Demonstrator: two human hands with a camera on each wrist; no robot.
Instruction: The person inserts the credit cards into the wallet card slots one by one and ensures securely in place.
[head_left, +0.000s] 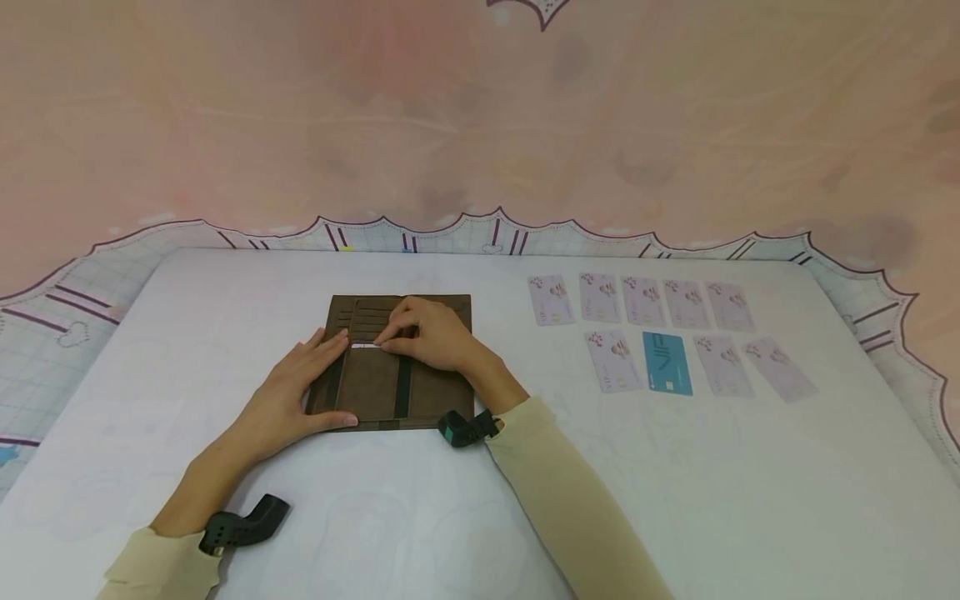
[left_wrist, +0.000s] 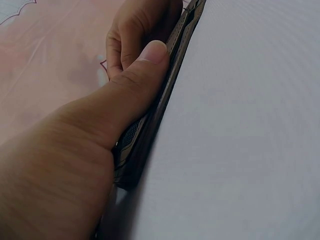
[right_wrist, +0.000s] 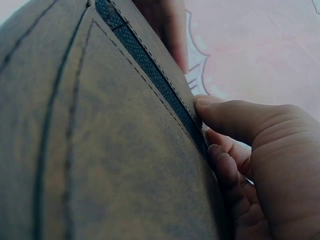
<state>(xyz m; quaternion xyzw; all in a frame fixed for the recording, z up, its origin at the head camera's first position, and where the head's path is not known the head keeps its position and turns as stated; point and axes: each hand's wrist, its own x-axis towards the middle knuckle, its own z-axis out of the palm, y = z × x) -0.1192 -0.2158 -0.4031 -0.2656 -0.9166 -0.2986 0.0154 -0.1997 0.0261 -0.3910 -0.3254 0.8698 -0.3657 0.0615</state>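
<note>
A brown wallet (head_left: 367, 392) lies spread open on the white table, with stacked card slots in its upper part and a dark strip down its middle. The white edge of a card (head_left: 365, 346) shows at one slot; the rest of it is tucked inside. My right hand (head_left: 431, 335) reaches over the wallet and pinches at that card's edge with thumb and curled fingers. My left hand (head_left: 288, 396) rests along the wallet's left side, fingers extended and thumb at the lower edge. In the left wrist view the left thumb (left_wrist: 150, 55) presses the wallet's edge.
To the right, several pale purple cards (head_left: 551, 300) lie in two rows. Among the lower row is a blue VIP card (head_left: 667, 363). The white table (head_left: 360, 517) meets a patterned pink backdrop (head_left: 420, 142) at its back edge.
</note>
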